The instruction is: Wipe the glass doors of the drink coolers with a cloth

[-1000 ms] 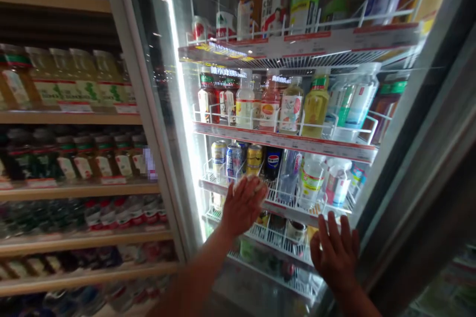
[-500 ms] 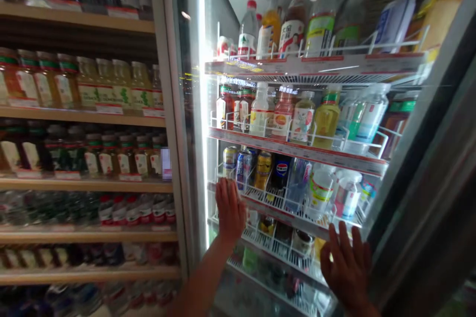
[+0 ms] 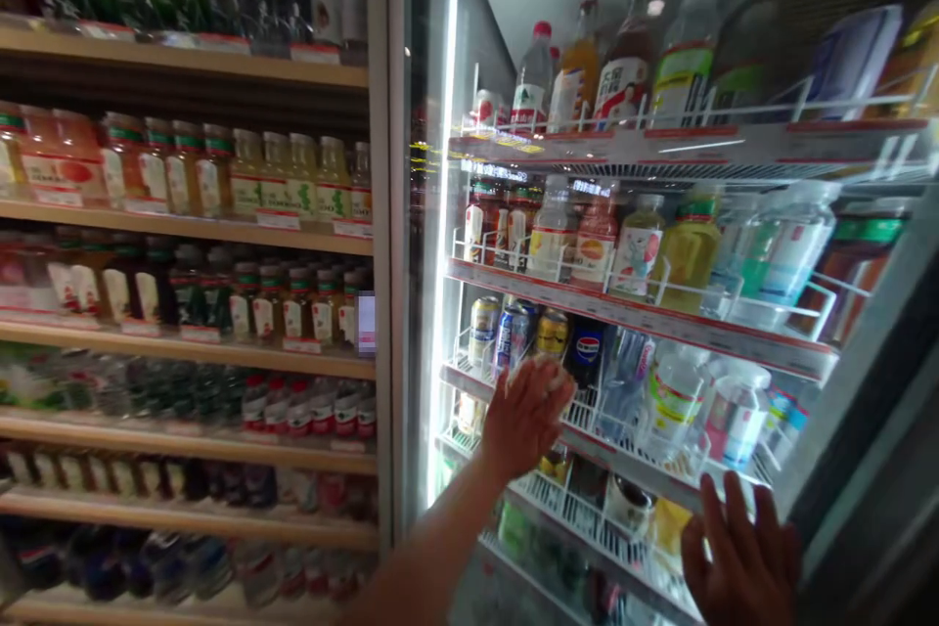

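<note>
My left hand [image 3: 522,419] lies flat against the glass door [image 3: 440,245] of a lit drinks fridge, fingers together, pressing a small white cloth [image 3: 549,374] that shows at the fingertips. Behind the glass at that height stand several drink cans [image 3: 514,333] on a white wire shelf [image 3: 623,416]. My right hand [image 3: 737,558] rests low on the glass near the door's right edge, fingers spread and holding nothing.
Inside the fridge, bottles [image 3: 638,249] fill the shelf above and the top shelf [image 3: 660,142]. To the left, open wooden shelves [image 3: 220,227] carry rows of bottled drinks. The fridge's dark frame [image 3: 880,411] runs down the right side.
My left hand slid left across the glass, then back right and slightly up. My right hand stayed flat low on the glass. The view has shifted left, showing more of the wooden shelves.
</note>
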A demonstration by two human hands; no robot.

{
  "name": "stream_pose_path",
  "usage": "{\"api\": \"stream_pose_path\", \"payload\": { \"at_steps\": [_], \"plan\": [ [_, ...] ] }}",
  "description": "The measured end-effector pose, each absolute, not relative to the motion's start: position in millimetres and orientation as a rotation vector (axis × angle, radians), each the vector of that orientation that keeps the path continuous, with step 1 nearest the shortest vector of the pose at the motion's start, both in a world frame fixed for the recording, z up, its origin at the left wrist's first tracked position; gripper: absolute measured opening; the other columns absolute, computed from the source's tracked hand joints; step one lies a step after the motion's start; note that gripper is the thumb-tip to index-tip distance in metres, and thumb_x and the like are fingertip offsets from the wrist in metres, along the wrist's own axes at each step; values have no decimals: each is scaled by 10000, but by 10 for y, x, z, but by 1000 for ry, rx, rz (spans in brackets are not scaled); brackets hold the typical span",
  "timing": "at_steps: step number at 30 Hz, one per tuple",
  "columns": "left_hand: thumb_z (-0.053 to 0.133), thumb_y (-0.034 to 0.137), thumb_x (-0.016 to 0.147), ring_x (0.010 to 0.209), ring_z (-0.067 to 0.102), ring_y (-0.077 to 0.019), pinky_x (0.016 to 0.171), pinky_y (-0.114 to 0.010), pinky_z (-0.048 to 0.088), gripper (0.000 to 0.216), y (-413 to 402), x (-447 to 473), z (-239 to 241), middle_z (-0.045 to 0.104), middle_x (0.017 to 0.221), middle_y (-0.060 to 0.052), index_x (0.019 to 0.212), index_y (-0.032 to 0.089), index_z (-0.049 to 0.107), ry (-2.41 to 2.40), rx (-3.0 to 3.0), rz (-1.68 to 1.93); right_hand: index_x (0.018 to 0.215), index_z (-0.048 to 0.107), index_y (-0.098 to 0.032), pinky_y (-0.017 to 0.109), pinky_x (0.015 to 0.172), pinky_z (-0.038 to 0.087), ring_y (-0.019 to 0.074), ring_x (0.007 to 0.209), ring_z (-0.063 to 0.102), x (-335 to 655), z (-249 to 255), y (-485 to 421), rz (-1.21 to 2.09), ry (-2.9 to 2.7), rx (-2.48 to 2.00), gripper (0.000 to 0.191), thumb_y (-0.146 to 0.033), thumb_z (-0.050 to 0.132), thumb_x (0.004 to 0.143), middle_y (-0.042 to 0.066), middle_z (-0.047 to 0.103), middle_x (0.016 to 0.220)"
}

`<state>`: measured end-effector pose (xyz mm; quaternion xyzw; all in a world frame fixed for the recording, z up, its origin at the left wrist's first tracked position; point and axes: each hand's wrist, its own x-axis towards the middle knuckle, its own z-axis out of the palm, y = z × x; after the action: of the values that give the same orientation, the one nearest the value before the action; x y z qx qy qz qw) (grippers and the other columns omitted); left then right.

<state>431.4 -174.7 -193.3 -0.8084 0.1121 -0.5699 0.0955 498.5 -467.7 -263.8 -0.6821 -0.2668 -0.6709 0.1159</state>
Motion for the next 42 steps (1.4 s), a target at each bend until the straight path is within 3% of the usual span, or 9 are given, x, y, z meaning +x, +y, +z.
{"api": "stream_pose_path", "payload": {
  "at_steps": [4, 7, 13, 16, 22, 27, 31, 35, 42],
  "plan": [
    [236, 335, 1069, 1575, 91, -296, 1262, -547, 140, 584, -1311, 4301, -1681, 158, 1690, -125, 1631, 209, 142, -29, -2495, -1879, 1511, 476, -138, 570, 1144, 393, 438, 1404, 473, 5098, -2724, -4703, -2024, -800, -1944, 677, -305, 641, 876, 168, 501, 1518],
    [190, 303, 1067, 1576, 72, -298, 1252, -564, 190, 592, -1196, 4226, -1809, 115, 1694, -148, 1635, 182, 72, -143, -2572, -1916, 1519, 471, -180, 595, 1117, 422, 453, 1423, 439, 5066, -2754, -4530, -1965, -835, -1902, 702, -303, 657, 854, 135, 455, 1552],
    [37, 387, 1052, 1573, 28, -314, 1244, -561, 240, 641, -1241, 4045, -2214, 62, 1695, -170, 1630, 114, 90, -2, -2751, -1806, 1580, 342, -154, 393, 1106, 479, 289, 1390, 529, 4679, -2584, -3589, -1598, -1481, -1808, 715, -164, 552, 896, 125, 438, 1583],
    [-69, 443, 1016, 1573, 37, -302, 1258, -512, 237, 733, -1135, 3989, -2234, 59, 1693, -177, 1624, 66, 91, 117, -2810, -1716, 1596, 296, -164, 355, 1072, 503, 254, 1362, 558, 4469, -2436, -2934, -1473, -1383, -1843, 706, -171, 542, 934, 141, 441, 1585],
    [50, 472, 1040, 1569, 145, -243, 1250, -388, 292, 765, -544, 3756, -2218, 214, 1651, -220, 1569, -54, -119, 574, -2823, -1426, 1596, 295, -140, 460, 1257, 213, 266, 1549, 261, 4413, -2384, -1868, -1581, -1137, -1992, 601, -245, 382, 1011, 133, 478, 1559],
    [278, 508, 1045, 1549, 229, -265, 1228, -415, 314, 672, 167, 3710, -2134, 261, 1662, -106, 1622, 175, 195, 670, -2614, -1507, 1565, 386, -218, 479, 1273, 121, 278, 1516, 339, 4471, -2626, -1634, -1740, -898, -2093, 599, -220, 479, 973, 84, 546, 1507],
    [365, 448, 1032, 1559, 177, -313, 1265, -479, 206, 578, 466, 3983, -2153, 291, 1653, -77, 1538, 174, 416, 458, -2437, -1637, 1539, 435, -224, 536, 1265, 177, 316, 1466, 421, 4437, -2499, -1768, -1812, -824, -2081, 593, -175, 516, 953, 71, 572, 1470],
    [397, 535, 1018, 1551, 217, -305, 1278, -479, 179, 588, 460, 4226, -2255, 346, 1631, -50, 1490, 200, 496, 387, -2290, -1790, 1505, 489, -264, 530, 1151, 441, 369, 1371, 534, 4371, -2200, -1780, -1844, -641, -1922, 699, -40, 643, 861, 68, 581, 1454],
    [512, 569, 962, 1540, 249, -319, 1281, -485, 170, 622, 429, 4259, -2295, 329, 1638, -59, 1467, 206, 532, 407, -2263, -1837, 1540, 426, -210, 641, 1142, 416, 454, 1414, 440, 4422, -2443, -1640, -1817, -709, -2036, 697, -211, 691, 895, 122, 501, 1516]
  ]
}}
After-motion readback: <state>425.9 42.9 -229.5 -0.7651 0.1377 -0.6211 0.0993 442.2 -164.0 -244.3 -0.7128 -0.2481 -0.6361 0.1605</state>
